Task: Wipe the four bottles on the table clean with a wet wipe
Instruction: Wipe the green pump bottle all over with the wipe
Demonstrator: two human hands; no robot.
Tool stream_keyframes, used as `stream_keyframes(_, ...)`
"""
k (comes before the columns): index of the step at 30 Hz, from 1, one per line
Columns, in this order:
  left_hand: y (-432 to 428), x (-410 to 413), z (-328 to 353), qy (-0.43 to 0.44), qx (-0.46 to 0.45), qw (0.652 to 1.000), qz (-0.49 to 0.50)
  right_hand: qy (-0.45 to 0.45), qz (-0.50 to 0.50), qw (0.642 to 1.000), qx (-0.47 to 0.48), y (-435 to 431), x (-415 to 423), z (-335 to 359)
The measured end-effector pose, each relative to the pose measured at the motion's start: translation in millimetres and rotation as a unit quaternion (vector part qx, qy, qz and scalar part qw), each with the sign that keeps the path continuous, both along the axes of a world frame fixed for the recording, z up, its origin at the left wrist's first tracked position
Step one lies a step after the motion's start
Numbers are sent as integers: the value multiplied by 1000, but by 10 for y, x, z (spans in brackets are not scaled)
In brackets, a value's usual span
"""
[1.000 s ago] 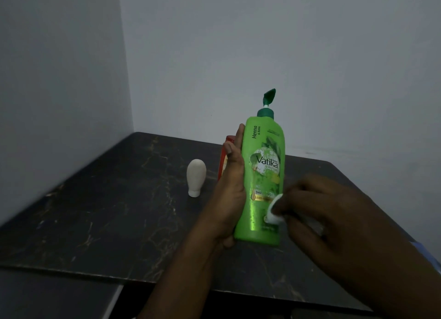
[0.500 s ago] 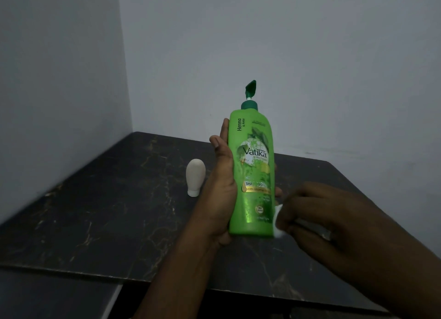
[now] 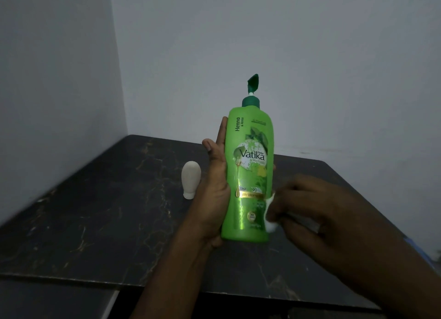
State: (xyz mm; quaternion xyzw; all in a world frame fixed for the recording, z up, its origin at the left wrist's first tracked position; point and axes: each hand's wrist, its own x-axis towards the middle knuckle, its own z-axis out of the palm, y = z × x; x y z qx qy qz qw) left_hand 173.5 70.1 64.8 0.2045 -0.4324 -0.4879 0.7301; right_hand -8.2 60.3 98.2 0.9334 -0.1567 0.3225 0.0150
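Note:
A tall green pump bottle (image 3: 248,175) is held upright above the table, its label facing me. My left hand (image 3: 214,194) grips it from the left side and behind, thumb near its base. My right hand (image 3: 317,213) pinches a white wet wipe (image 3: 270,215) against the bottle's lower right edge. A small white bottle (image 3: 191,179) stands cap-down on the dark table (image 3: 100,213), left of my left hand. The other bottles are hidden behind the green one and my hand.
The dark marble-patterned table sits in a corner between two pale walls (image 3: 55,85). Its front edge (image 3: 71,277) runs across the bottom of the view. A bit of light blue shows at the right edge (image 3: 427,252).
The green bottle has moved left and risen a little, now covering the red bottle seen behind it earlier. The wipe has slid from the front label to the lower right edge.

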Motion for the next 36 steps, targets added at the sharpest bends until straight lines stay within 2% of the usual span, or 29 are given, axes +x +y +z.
stream_keyframes(2,61,-13,25,-25,-5,1000,-3,-9,-4,1000,20,-35,9,47)
stream_keyframes(4,50,-10,1,-41,3,999,-27,-75,10,996,37,-48,-17,-35)
stream_keyframes(7,83,-7,3,-115,5,990,-78,-177,-56,983,0,-148,27,-58)
stream_keyframes(11,79,-19,-15,-181,15,977,-111,-296,-144,944,-32,-241,-11,-73)
stream_keyframes(13,80,-21,-44,-228,11,969,-98,-346,-181,920,-39,-257,-25,-76)
stream_keyframes(17,108,-106,-102,-340,-24,940,-12,-416,-183,890,-33,-241,2,-82)
stream_keyframes(20,111,-184,-104,-394,-31,919,18,-427,-178,885,-48,-187,54,-83)
stream_keyframes(23,111,-244,-122,-433,-46,898,61,-392,-186,897,-78,-182,69,-88)
stream_keyframes(27,109,-242,-104,-425,-45,900,91,-391,-214,893,-59,-273,-54,-61)
stream_keyframes(32,158,-204,-43,-416,-56,905,66,-423,-199,884,-12,-324,-68,-82)
stream_keyframes(34,149,-208,-58,-413,-54,906,73,-440,-174,881,-13,-270,-9,-81)
stream_keyframes(36,131,-207,-84,-419,-46,903,83,-420,-156,893,-42,-215,49,-83)
